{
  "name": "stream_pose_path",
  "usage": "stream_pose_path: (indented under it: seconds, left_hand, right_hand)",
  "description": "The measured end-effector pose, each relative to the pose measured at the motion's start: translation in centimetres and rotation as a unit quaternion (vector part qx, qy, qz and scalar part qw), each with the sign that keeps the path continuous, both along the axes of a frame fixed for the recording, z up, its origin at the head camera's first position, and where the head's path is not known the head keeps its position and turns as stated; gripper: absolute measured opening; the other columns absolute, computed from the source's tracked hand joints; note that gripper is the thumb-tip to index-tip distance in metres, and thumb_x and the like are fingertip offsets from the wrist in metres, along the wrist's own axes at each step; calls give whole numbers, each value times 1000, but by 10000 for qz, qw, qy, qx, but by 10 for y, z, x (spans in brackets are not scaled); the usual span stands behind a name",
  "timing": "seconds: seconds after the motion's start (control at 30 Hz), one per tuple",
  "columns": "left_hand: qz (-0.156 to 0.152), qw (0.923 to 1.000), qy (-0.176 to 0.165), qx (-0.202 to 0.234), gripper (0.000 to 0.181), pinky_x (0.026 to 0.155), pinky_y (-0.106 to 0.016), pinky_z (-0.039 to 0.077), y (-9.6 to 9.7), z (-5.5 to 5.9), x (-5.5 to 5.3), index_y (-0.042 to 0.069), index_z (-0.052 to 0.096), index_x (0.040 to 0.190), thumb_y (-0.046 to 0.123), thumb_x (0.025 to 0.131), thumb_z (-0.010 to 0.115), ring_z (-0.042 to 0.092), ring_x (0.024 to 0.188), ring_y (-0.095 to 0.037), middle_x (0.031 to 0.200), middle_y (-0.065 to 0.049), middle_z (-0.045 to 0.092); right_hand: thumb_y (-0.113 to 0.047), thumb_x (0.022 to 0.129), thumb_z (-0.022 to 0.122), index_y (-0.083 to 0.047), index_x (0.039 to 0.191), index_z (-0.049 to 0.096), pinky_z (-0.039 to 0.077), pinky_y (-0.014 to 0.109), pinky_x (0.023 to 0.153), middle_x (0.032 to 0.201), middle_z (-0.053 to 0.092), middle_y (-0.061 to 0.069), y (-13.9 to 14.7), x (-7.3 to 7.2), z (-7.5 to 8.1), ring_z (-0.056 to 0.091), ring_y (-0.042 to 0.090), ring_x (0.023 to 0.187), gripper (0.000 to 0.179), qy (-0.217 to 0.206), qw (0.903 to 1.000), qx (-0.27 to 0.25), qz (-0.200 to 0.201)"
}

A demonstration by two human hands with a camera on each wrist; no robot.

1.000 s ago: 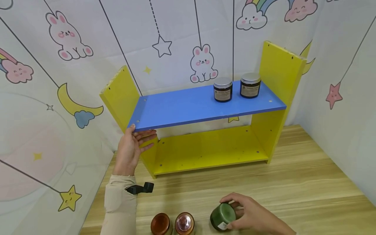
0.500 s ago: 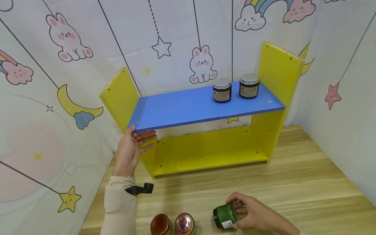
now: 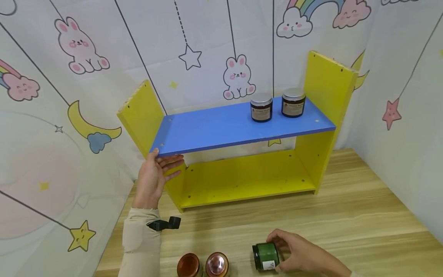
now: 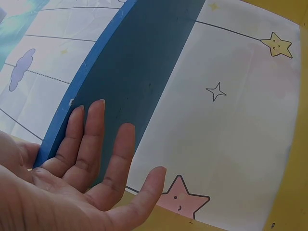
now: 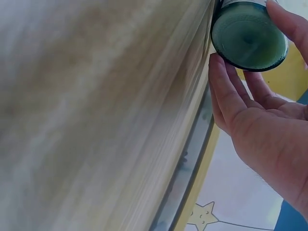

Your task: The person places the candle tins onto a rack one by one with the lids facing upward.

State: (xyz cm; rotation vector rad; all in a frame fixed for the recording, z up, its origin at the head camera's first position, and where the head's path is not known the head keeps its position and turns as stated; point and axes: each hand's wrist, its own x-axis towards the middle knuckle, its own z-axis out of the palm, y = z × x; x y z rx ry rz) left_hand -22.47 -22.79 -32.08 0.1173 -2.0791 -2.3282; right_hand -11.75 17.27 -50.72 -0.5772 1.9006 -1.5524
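My left hand [image 3: 150, 181] grips the front left corner of the blue shelf board [image 3: 207, 130], thumb over the top and fingers spread below; in the left wrist view the board's underside [image 4: 139, 62] shows behind the fingers [image 4: 120, 159]. Low in the head view, my right hand [image 3: 301, 252] holds a green glass jar [image 3: 267, 254] between thumb and fingers. This jar is tipped sideways, its dark lid end to the left and a white label low on its side. The right wrist view shows its round glass base [image 5: 248, 36].
Two dark jars [image 3: 261, 108] with silver lids stand on the board's right part, between yellow side panels [image 3: 328, 84]. Below is a yellow bottom shelf [image 3: 242, 177]. Two amber jars [image 3: 217, 264] stand at the front of the wooden table [image 3: 363, 215]. Patterned cloth walls surround it.
The green jar has been turned in my right hand from base facing up to lying sideways, lid end left, and shifted slightly right. My left hand keeps its place on the board.
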Motion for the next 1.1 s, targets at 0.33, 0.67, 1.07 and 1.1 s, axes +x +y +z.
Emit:
stream_pose_path:
  seconds: [0.33, 0.67, 1.07, 1.1]
  left_hand:
    - [9, 10000, -23, 14, 53, 100, -46, 47, -1, 0, 1, 9, 50, 138, 46, 111, 22, 70, 110, -20, 106, 2, 77]
    - [69, 10000, -33, 22, 53, 99, -47, 48, -2, 0, 0, 10, 50, 140, 46, 111, 23, 70, 110, -21, 107, 1, 77]
    - [10, 10000, -2, 1, 55, 99, -47, 47, -1, 1, 0, 9, 50, 141, 45, 111, 22, 70, 110, -20, 107, 3, 77]
    - [5, 10000, 2, 6, 55, 99, -47, 47, -1, 1, 0, 8, 49, 142, 45, 111, 22, 70, 110, -20, 107, 3, 77]
  right_hand:
    - [-7, 84, 81, -3, 131, 55, 51, 34, 97, 133, 58, 13, -1, 0, 3, 59, 28, 119, 54, -130, 9999, -44, 43]
    - [-7, 85, 80, -2, 130, 55, 52, 32, 92, 132, 59, 15, -3, 0, 4, 61, 27, 118, 52, -8, 9999, -109, 116]
    - [-8, 84, 81, -2, 129, 56, 53, 32, 88, 130, 60, 15, -6, 0, 5, 64, 20, 111, 52, 172, 9997, -89, 138]
    - [-8, 84, 81, -2, 129, 56, 53, 32, 88, 130, 60, 15, -6, 0, 5, 64, 20, 111, 52, 168, 9997, -102, 150]
